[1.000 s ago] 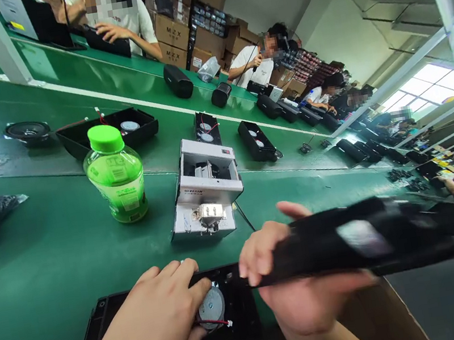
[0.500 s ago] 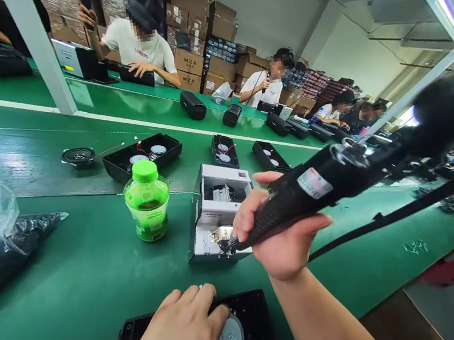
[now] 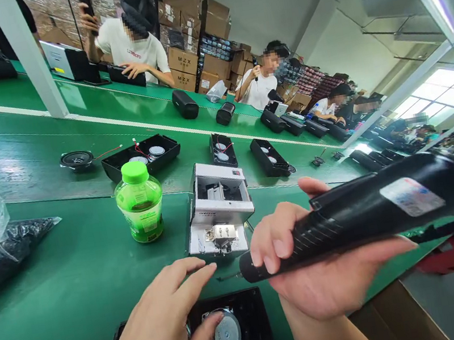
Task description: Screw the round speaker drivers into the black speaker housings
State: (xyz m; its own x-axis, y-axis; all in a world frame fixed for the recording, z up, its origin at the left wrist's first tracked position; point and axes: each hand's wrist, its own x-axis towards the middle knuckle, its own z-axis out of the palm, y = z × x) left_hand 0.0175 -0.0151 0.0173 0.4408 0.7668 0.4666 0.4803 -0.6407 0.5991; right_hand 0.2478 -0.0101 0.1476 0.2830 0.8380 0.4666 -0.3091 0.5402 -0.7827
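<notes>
A black electric screwdriver (image 3: 346, 214) lies almost level in my right hand (image 3: 312, 271), whose fingers wrap round its grip. Its thin bit points left, near the fingertips of my left hand (image 3: 167, 311). That hand hovers over a black speaker housing (image 3: 254, 326) with thumb and fingers apart; nothing shows between them. Inside the housing sits a round silver-backed speaker (image 3: 227, 334) with a red and black wire ending in a white plug. Just beyond stands a white and black screw feeder (image 3: 220, 211), its metal outlet facing me.
A green-capped bottle (image 3: 141, 203) stands left of the feeder. A clear bag of black parts (image 3: 2, 246) lies at the left. Open housings (image 3: 142, 156) and a loose speaker (image 3: 77, 160) rest farther back. People work across the bench.
My right hand has brought the screwdriver lower and tilted it flatter, its tip moving from the feeder toward my left hand. My left hand has lifted off the speaker and opened.
</notes>
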